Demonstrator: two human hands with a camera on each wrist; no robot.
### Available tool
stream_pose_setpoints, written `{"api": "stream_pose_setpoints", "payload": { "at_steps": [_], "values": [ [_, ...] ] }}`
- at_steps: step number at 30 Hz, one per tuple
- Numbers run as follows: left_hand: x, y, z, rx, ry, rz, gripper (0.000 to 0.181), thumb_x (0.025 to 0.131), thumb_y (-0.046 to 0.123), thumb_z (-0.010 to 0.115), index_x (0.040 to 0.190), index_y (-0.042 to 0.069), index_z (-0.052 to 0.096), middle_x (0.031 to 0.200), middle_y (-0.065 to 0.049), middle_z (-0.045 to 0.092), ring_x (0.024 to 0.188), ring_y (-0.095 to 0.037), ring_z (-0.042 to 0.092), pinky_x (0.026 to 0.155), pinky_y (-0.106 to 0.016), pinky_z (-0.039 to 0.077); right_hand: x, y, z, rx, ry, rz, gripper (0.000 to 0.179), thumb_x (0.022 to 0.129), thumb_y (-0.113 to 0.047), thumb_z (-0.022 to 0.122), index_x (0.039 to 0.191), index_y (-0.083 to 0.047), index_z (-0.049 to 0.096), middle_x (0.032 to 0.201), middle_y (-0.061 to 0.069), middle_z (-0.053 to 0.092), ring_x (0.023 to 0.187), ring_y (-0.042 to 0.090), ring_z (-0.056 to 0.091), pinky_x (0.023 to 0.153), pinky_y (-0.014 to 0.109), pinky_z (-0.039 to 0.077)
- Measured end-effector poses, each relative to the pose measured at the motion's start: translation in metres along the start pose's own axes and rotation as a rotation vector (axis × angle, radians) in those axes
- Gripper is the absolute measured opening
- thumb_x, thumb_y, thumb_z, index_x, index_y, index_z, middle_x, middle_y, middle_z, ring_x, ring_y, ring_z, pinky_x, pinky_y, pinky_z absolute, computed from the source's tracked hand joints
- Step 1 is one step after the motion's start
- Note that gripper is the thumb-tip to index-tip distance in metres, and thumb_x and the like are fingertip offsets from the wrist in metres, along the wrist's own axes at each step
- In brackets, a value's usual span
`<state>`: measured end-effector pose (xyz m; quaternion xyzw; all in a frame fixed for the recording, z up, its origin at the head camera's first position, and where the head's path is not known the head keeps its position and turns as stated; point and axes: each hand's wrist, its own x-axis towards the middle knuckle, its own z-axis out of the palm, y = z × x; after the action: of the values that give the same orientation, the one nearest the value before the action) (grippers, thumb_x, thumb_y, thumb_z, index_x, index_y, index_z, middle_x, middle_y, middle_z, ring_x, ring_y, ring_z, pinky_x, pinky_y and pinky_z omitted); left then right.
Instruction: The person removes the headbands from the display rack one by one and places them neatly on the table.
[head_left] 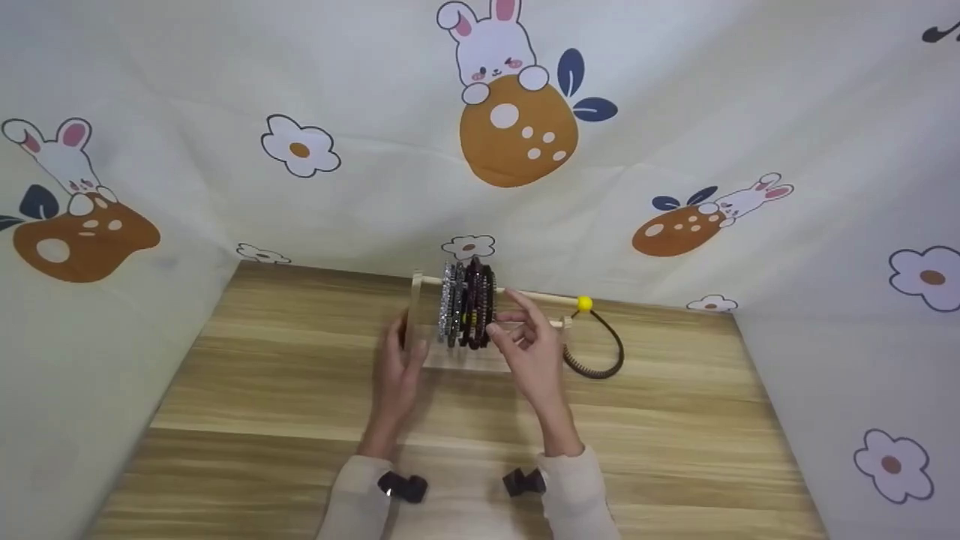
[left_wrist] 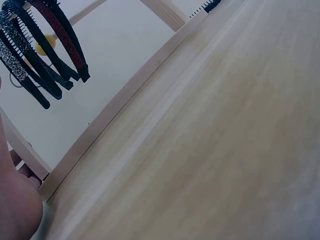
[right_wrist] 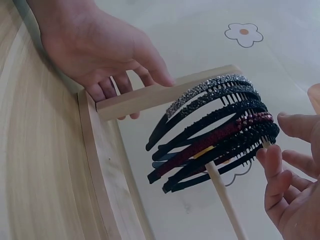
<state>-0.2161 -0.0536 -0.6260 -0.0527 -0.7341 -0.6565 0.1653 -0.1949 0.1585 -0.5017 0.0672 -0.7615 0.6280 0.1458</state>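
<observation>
Several dark headbands (head_left: 471, 304), some glittery silver, one dark red, hang side by side on a rod (right_wrist: 225, 200) of a wooden stand (head_left: 416, 307). My left hand (head_left: 401, 367) grips the stand's left upright, fingers behind the wood and thumb in front; the left wrist view shows only part of that hand (left_wrist: 17, 200). At the right side of the row is my right hand (head_left: 532, 349), its fingers loosely bent and spread, fingertips right at the outermost headband. In the right wrist view, the fingers (right_wrist: 295, 125) stand apart beside the toothed inner edges.
Another black toothed headband (head_left: 596, 371) lies by the stand's right end, below a yellow ball (head_left: 585, 304) at the upper rod. The stand rests on a wood-grain table (head_left: 300, 420). Printed cloth walls (head_left: 360, 75) rise behind and at both sides.
</observation>
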Motion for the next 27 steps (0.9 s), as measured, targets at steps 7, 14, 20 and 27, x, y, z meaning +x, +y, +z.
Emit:
{"api": "stream_pose_setpoints", "payload": {
  "at_steps": [7,14,20,27],
  "values": [
    [0.0004,0.0001,0.0013,0.01,-0.007,0.009,0.061,0.113,0.024,0.061,0.167,0.003,0.041,0.159,-0.029,0.053,0.124,-0.046,0.067,0.097,-0.065,0.062,0.0006,-0.0024,0.0046,-0.012,-0.007,-0.01,0.063,0.095,-0.003,0.085,0.153,-0.002,0.062,0.114,0.02,0.076,0.076,0.015,0.065,0.067,0.023,0.058],
    [-0.0005,0.0024,0.0005,0.001,-0.008,0.002,0.061,0.113,0.02,0.06,0.167,0.001,0.039,0.162,-0.031,0.051,0.128,-0.049,0.066,0.1,-0.068,0.06,0.0006,0.0016,0.0084,0.001,-0.011,-0.044,0.062,0.096,-0.003,0.085,0.153,0.001,0.061,0.112,0.022,0.077,0.075,0.015,0.066,0.066,0.022,0.059],
    [-0.0005,0.0019,0.0004,0.0,-0.009,0.0,0.061,0.114,0.025,0.06,0.168,0.003,0.04,0.163,-0.026,0.052,0.135,-0.048,0.063,0.108,-0.068,0.057,0.001,-0.0002,0.0073,-0.01,0.004,-0.052,0.061,0.095,-0.002,0.085,0.151,0.001,0.062,0.112,0.021,0.077,0.076,0.016,0.066,0.067,0.023,0.06],
    [0.0001,0.0006,0.0001,-0.027,-0.01,-0.006,0.061,0.114,0.023,0.061,0.169,0.006,0.04,0.165,-0.023,0.051,0.14,-0.046,0.059,0.114,-0.068,0.052,0.0021,0.0,0.0075,-0.016,-0.002,-0.044,0.063,0.093,0.002,0.085,0.152,0.0,0.062,0.11,0.018,0.078,0.076,0.014,0.066,0.067,0.022,0.059]
  ]
}}
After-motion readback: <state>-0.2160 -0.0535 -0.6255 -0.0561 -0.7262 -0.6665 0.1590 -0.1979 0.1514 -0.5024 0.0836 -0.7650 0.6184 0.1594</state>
